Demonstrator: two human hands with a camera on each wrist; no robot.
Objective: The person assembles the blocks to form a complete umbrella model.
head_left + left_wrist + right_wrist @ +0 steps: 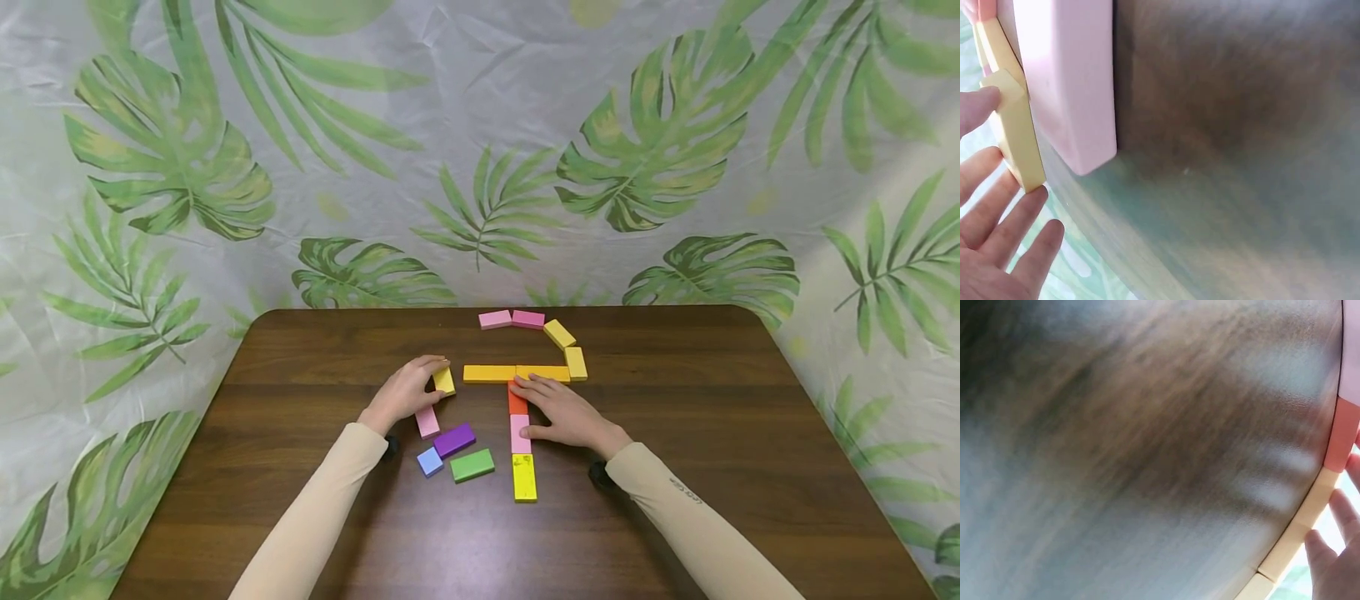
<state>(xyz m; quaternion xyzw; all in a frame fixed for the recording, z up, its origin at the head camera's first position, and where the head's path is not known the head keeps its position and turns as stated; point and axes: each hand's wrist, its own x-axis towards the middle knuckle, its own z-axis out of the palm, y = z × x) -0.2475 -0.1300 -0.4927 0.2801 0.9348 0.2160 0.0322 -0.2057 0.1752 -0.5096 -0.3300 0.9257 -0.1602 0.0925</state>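
Note:
My left hand pinches a pale yellow block between thumb and fingertips, just left of an orange row. A pink block lies below that hand. My right hand spreads its fairly straight fingers over a red block and the right-hand orange block. Its thumb touches the edge of the pink block in the column. Under that one lies a bright yellow block. Another orange block continues the row leftward.
A curve of two pink blocks and two yellow blocks bends down to the row's right end. Loose purple, blue and green blocks lie between the arms. A leaf-patterned cloth hangs behind the wooden table.

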